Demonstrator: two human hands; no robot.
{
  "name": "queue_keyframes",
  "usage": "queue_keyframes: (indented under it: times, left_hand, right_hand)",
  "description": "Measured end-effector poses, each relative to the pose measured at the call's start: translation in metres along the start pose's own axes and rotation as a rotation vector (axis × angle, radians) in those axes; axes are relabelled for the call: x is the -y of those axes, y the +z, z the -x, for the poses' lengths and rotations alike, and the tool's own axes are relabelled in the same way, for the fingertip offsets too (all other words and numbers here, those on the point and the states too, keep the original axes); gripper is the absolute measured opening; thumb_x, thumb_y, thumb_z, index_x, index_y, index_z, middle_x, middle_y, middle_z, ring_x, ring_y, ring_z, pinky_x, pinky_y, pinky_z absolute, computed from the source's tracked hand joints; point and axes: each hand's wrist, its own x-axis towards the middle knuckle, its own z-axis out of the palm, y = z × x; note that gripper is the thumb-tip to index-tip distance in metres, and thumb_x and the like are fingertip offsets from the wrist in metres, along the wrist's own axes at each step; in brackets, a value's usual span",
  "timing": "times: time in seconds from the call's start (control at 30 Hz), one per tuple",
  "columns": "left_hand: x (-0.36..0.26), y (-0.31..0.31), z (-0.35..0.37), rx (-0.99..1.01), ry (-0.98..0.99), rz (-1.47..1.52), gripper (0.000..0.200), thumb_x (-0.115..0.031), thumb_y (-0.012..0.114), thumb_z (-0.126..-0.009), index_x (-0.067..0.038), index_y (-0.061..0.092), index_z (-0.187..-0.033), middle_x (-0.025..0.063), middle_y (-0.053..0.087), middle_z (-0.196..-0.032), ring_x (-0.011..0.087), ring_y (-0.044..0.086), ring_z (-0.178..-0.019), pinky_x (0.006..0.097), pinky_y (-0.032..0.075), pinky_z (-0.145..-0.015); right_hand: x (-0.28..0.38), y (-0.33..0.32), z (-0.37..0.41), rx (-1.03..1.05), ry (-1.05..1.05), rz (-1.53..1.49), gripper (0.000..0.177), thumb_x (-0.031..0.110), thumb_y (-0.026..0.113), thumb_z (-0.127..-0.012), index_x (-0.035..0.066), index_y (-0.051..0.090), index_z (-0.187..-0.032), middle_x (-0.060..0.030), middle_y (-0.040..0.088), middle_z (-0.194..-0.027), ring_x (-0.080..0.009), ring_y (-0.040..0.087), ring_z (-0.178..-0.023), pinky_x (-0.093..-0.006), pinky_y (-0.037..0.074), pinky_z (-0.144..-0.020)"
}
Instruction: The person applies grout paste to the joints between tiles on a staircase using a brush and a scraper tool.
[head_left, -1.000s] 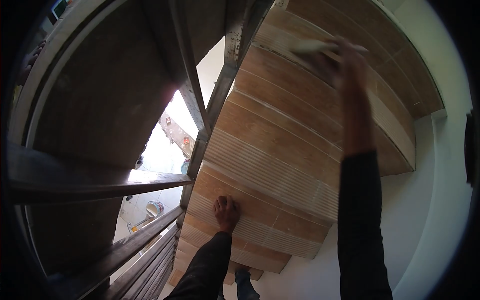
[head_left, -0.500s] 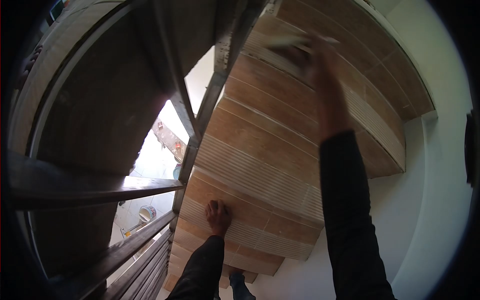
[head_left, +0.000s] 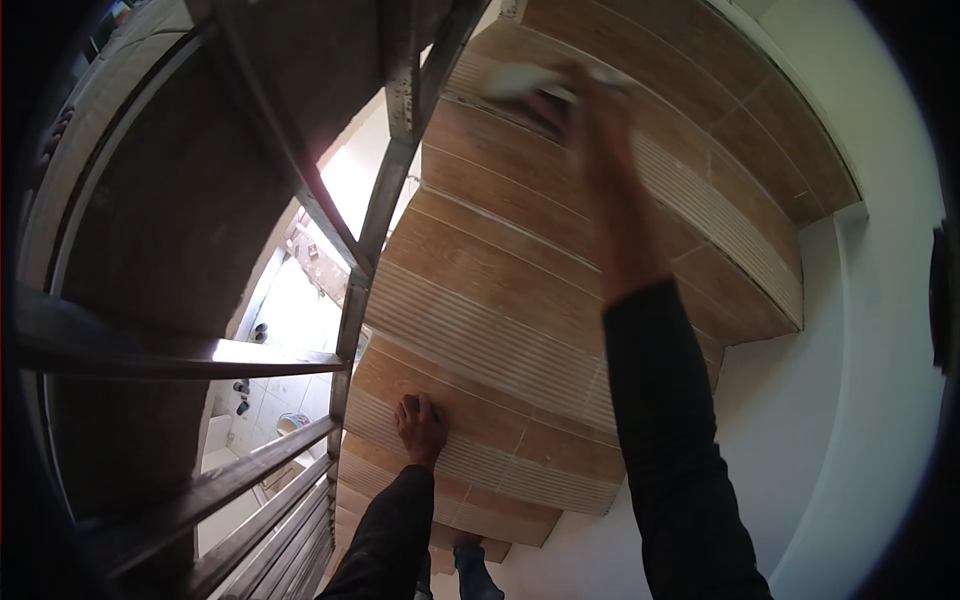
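Note:
My right hand [head_left: 590,120], blurred by motion, is closed round a pale, flat thing [head_left: 522,84] with a dark part beneath it; its kind is smeared. It is over the ribbed edge of an upper stair step [head_left: 720,205]. Lower down, my left hand [head_left: 420,428] rests with curled fingers on a wood-look tiled step [head_left: 485,405], close to its ribbed nosing. Whether anything lies under those fingers is hidden.
A metal railing [head_left: 345,330] runs along the left of the stairs, with a bucket [head_left: 292,424] and shoes [head_left: 242,398] on the floor below. A white wall [head_left: 780,430] borders the right side. My jeans leg [head_left: 475,575] shows at the bottom.
My right hand and the pale thing have swept left across the upper step. The whole view has shifted slightly; my left hand stays on the same step.

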Motion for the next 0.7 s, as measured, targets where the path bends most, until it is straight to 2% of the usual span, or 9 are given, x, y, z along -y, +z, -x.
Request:
queue_keyframes:
  times: [0.07, 0.17, 0.23, 0.37, 0.43, 0.47, 0.53, 0.57, 0.7]
  left_hand:
    - [-0.003, 0.000, 0.002, -0.003, 0.003, -0.009, 0.029, -0.025, 0.071, -0.087, -0.006, 0.065, -0.108, 0.0148, 0.057, -0.111, 0.0380, 0.057, -0.108, 0.0537, 0.046, -0.094]
    - [-0.003, -0.005, 0.000, 0.040, -0.009, -0.009, 0.029, -0.025, 0.070, -0.087, -0.007, 0.065, -0.109, 0.0147, 0.056, -0.112, 0.0385, 0.056, -0.109, 0.0541, 0.045, -0.095]
    - [-0.004, -0.005, 0.000, 0.033, -0.009, 0.022, 0.028, -0.026, 0.069, -0.088, -0.007, 0.065, -0.109, 0.0152, 0.056, -0.111, 0.0391, 0.056, -0.110, 0.0556, 0.045, -0.095]
    - [-0.006, -0.017, 0.004, -0.073, 0.017, 0.000, 0.022, -0.024, 0.069, -0.089, -0.007, 0.064, -0.103, 0.0151, 0.056, -0.106, 0.0391, 0.059, -0.102, 0.0546, 0.048, -0.088]
    - [-0.013, -0.030, -0.003, 0.040, -0.147, 0.212, 0.013, -0.018, 0.068, -0.090, -0.007, 0.063, -0.096, 0.0138, 0.056, -0.099, 0.0373, 0.062, -0.090, 0.0507, 0.051, -0.077]
    - [-0.030, -0.051, -0.011, 0.025, -0.146, 0.200, 0.013, -0.018, 0.068, -0.090, -0.007, 0.063, -0.096, 0.0138, 0.056, -0.099, 0.0373, 0.062, -0.090, 0.0507, 0.051, -0.077]
    - [-0.091, -0.120, -0.038, -0.207, -0.015, 0.383, 0.008, -0.012, 0.068, -0.090, -0.008, 0.061, -0.090, 0.0121, 0.056, -0.094, 0.0352, 0.062, -0.082, 0.0470, 0.051, -0.069]
    - [-0.116, -0.142, -0.060, -0.253, 0.032, 0.399, 0.007, -0.011, 0.067, -0.089, -0.008, 0.061, -0.090, 0.0117, 0.055, -0.094, 0.0348, 0.062, -0.082, 0.0460, 0.051, -0.068]
    - [-0.212, -0.163, -0.186, -0.321, 0.173, 0.336, 0.008, -0.012, 0.068, -0.091, -0.007, 0.062, -0.094, 0.0127, 0.055, -0.095, 0.0337, 0.060, -0.087, 0.0469, 0.049, -0.075]
  right_hand:
    - [0.006, 0.045, 0.005, -0.100, 0.053, 0.050, 0.024, 0.020, 0.069, -0.102, -0.004, 0.067, -0.099, -0.0185, 0.071, -0.105, -0.0283, 0.074, -0.100, -0.0391, 0.070, -0.083]
    - [0.040, 0.026, 0.029, -0.141, -0.004, -0.028, 0.030, 0.021, 0.068, -0.104, -0.009, 0.067, -0.100, -0.0173, 0.068, -0.106, -0.0264, 0.071, -0.107, -0.0385, 0.070, -0.090]
    - [0.060, -0.016, 0.053, -0.218, -0.043, -0.005, 0.032, 0.023, 0.069, -0.104, -0.008, 0.068, -0.100, -0.0138, 0.067, -0.095, -0.0255, 0.072, -0.102, -0.0381, 0.070, -0.089]
    - [0.105, -0.124, 0.091, -0.429, 0.112, 0.097, 0.034, 0.028, 0.069, -0.104, -0.006, 0.070, -0.107, -0.0076, 0.060, -0.087, -0.0274, 0.075, -0.094, -0.0383, 0.069, -0.089]
    - [0.137, -0.154, 0.105, -0.464, 0.176, 0.149, 0.038, 0.036, 0.066, -0.104, 0.000, 0.071, -0.111, -0.0088, 0.067, -0.091, -0.0220, 0.076, -0.094, -0.0331, 0.067, -0.078]
    - [0.148, -0.160, 0.109, -0.458, 0.175, 0.131, 0.038, 0.036, 0.066, -0.104, 0.000, 0.071, -0.111, -0.0088, 0.067, -0.091, -0.0220, 0.076, -0.094, -0.0331, 0.067, -0.078]
    - [0.162, -0.166, 0.114, -0.507, 0.222, 0.266, 0.039, 0.039, 0.065, -0.103, 0.004, 0.073, -0.116, -0.0068, 0.069, -0.094, -0.0197, 0.076, -0.094, -0.0303, 0.064, -0.073]
    - [0.161, -0.165, 0.113, -0.540, 0.248, 0.267, 0.035, 0.036, 0.065, -0.102, 0.006, 0.074, -0.118, -0.0059, 0.071, -0.096, -0.0166, 0.075, -0.086, -0.0283, 0.061, -0.068]
    - [0.146, -0.147, 0.096, -0.512, 0.270, 0.237, 0.033, 0.034, 0.066, -0.101, 0.006, 0.075, -0.116, -0.0060, 0.072, -0.094, -0.0155, 0.073, -0.078, -0.0266, 0.058, -0.065]
